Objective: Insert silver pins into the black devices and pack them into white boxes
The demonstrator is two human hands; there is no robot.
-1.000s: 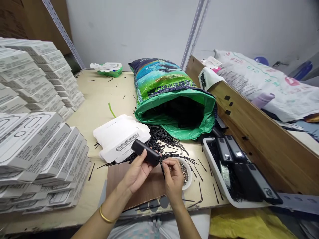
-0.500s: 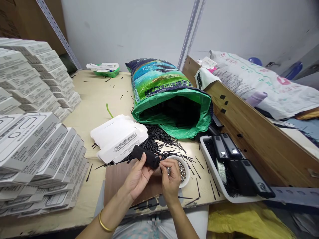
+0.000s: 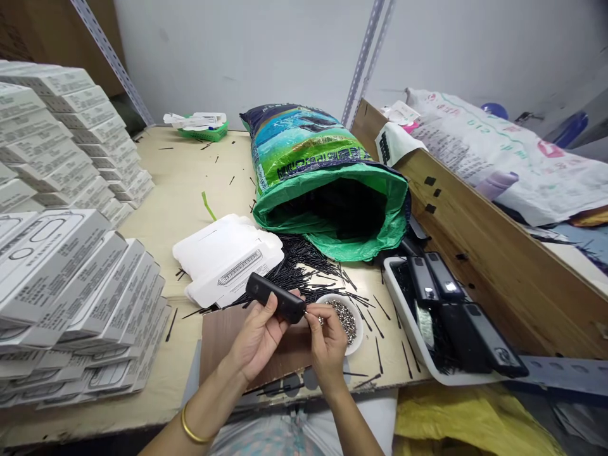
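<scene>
A slim black handheld device (image 3: pixel 275 297) with rounded edges lies tilted in my left hand (image 3: pixel 259 339), its thumb pressed on the near side. At the device's right end, the fingertips of my right hand (image 3: pixel 327 339) are pinched together. What sits in that pinch is too small to make out. Just behind my right hand stands a white bowl (image 3: pixel 360 329) of small shiny metal parts (image 3: pixel 342 316). Under my hands lies a brown board (image 3: pixel 221 345). A heap of thin black stick-like pieces (image 3: pixel 304 269) spreads behind the device, beside a folded white carton (image 3: pixel 204 253).
Stacks of white boxes (image 3: pixel 71 272) fill the left side. A green-lined sack (image 3: pixel 327 152) lies open at the back. To the right, a white tray (image 3: pixel 413 342) holds black and grey devices (image 3: pixel 468 335) beside a wooden plank (image 3: pixel 475 272). A green basket (image 3: pixel 209 134) sits far back.
The black device has turned slightly in my left hand, showing more of its flat face. My right fingertips stay at its end. The view has shifted a little.
</scene>
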